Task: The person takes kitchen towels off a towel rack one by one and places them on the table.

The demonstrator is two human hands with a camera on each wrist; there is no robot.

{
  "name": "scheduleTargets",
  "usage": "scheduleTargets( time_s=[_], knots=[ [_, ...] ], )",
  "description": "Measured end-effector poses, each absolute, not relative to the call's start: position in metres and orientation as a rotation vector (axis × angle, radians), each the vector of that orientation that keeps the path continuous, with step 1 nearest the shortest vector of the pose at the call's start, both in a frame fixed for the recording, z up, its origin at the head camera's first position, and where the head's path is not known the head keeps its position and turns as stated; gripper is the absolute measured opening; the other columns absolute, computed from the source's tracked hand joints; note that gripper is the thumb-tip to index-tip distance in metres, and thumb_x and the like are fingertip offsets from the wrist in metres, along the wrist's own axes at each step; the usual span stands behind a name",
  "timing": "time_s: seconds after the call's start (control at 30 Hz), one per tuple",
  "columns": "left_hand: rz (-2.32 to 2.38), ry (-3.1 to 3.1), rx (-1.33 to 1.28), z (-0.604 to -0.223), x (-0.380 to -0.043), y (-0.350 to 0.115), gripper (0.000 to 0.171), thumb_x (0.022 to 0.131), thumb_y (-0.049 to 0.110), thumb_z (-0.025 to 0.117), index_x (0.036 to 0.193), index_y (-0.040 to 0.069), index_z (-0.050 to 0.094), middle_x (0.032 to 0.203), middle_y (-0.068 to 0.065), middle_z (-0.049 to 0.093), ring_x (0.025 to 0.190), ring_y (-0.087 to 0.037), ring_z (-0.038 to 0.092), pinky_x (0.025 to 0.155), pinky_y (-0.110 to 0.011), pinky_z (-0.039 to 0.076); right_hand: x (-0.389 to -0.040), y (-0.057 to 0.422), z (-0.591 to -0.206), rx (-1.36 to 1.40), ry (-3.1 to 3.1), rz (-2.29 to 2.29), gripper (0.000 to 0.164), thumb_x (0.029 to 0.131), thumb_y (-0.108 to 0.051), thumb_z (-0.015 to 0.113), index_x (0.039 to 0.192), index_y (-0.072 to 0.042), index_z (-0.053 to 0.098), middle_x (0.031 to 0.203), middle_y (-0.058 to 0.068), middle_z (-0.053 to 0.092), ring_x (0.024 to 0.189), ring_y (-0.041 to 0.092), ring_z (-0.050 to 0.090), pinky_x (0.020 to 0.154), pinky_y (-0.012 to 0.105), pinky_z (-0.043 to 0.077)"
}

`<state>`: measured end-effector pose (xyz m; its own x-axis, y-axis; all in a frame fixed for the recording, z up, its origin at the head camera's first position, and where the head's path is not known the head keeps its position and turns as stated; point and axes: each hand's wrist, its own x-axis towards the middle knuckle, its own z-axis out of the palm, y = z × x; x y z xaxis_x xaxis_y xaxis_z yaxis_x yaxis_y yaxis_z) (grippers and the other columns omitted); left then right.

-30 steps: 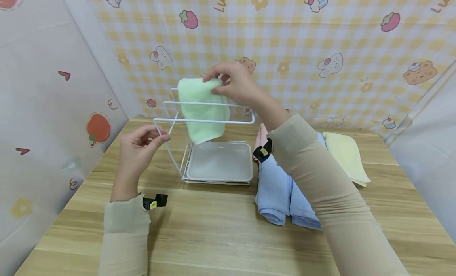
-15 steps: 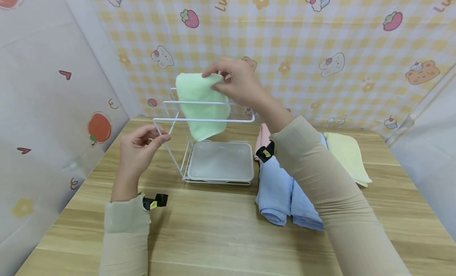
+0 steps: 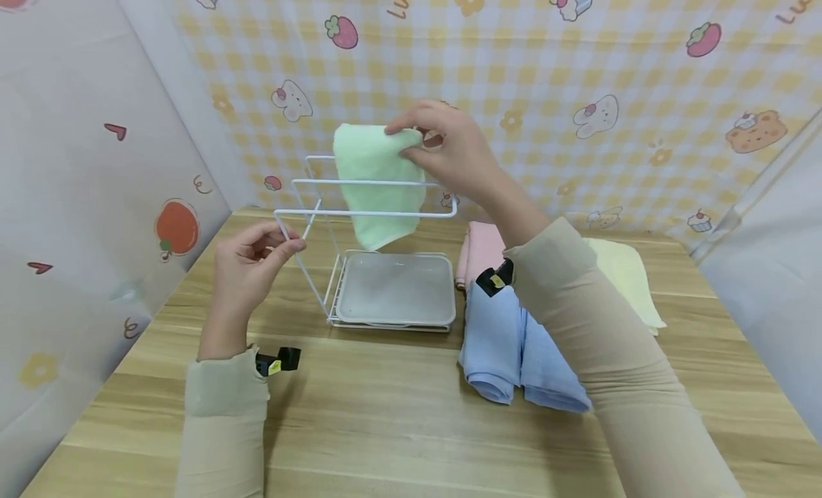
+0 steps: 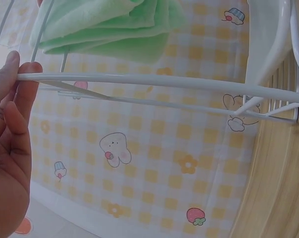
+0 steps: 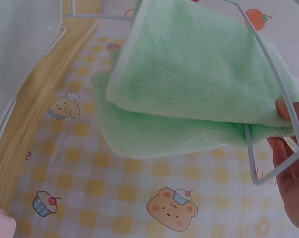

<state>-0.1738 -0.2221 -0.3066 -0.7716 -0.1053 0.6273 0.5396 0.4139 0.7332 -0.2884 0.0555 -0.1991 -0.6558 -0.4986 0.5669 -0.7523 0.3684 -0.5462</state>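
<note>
A light green towel [image 3: 379, 155] hangs at the top of a white wire rack [image 3: 366, 214], behind its front and middle bars. It covers part of the rear bar; whether it straddles that bar is hard to tell. My right hand [image 3: 452, 148] pinches the towel's upper right corner between thumb and fingers. In the right wrist view the towel [image 5: 189, 69] shows folded layers, with a rack loop around its right end. My left hand [image 3: 250, 270] pinches the rack's front left post, and in the left wrist view its thumb and fingers close on the white bar [image 4: 139, 79].
A grey tray [image 3: 394, 287] sits in the rack's base. To its right lie two blue rolled towels [image 3: 494, 341], a pink towel [image 3: 481, 248] and a pale yellow towel [image 3: 623, 277], partly behind my right forearm. A patterned cloth backdrop [image 3: 514, 77] stands behind the wooden table [image 3: 372, 412].
My right hand has moved right and slightly up, carrying the green towel along the rack. More of the pink towel now shows. The left hand stays on the post.
</note>
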Motion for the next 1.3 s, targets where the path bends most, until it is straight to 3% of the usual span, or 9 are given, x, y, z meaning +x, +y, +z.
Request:
scheduleTargets(
  time_s=[0.17,0.87,1.13,1.3],
  knots=[
    [-1.383,-2.068,-0.38,-0.305,-0.173,-0.224,0.008,0.081,-0.011,0.074,0.084,-0.007,0.069,0.075,0.025,0.068,0.063,0.004,0.058,0.053,-0.013,0.04,-0.285,0.065,-0.197,1.089,-2.305,1.206,0.021,0.089,-0.004,0.073,0.109,-0.01,0.075,0.117,0.004,0.069,0.1,0.014,0.06,0.087,0.031,0.055],
    [-1.385,-2.091,-0.366,-0.305,-0.175,-0.224,0.008,0.082,-0.01,0.074,0.087,-0.007,0.069,0.073,0.024,0.068,0.063,0.004,0.058,0.053,-0.012,0.041,-0.279,0.109,-0.197,1.024,-2.058,1.263,0.019,0.087,0.0,0.074,0.105,-0.003,0.074,0.113,0.01,0.07,0.099,0.004,0.062,0.079,0.018,0.055],
    [-1.365,-2.071,-0.404,-0.305,-0.174,-0.222,0.009,0.08,-0.013,0.074,0.086,-0.008,0.068,0.073,0.025,0.067,0.062,0.005,0.057,0.053,-0.012,0.041,-0.279,0.122,-0.205,1.013,-1.939,1.32,0.02,0.086,0.001,0.075,0.106,-0.001,0.074,0.105,-0.019,0.066,0.096,0.008,0.062,0.077,0.018,0.056],
    [-1.371,-2.046,-0.427,-0.306,-0.174,-0.222,0.009,0.08,-0.015,0.073,0.085,-0.008,0.068,0.075,0.024,0.068,0.062,0.005,0.058,0.053,-0.011,0.041,-0.278,0.13,-0.207,0.953,-1.901,1.315,0.022,0.086,0.002,0.074,0.107,-0.002,0.074,0.106,-0.019,0.067,0.093,0.009,0.061,0.076,0.017,0.056]
  ],
)
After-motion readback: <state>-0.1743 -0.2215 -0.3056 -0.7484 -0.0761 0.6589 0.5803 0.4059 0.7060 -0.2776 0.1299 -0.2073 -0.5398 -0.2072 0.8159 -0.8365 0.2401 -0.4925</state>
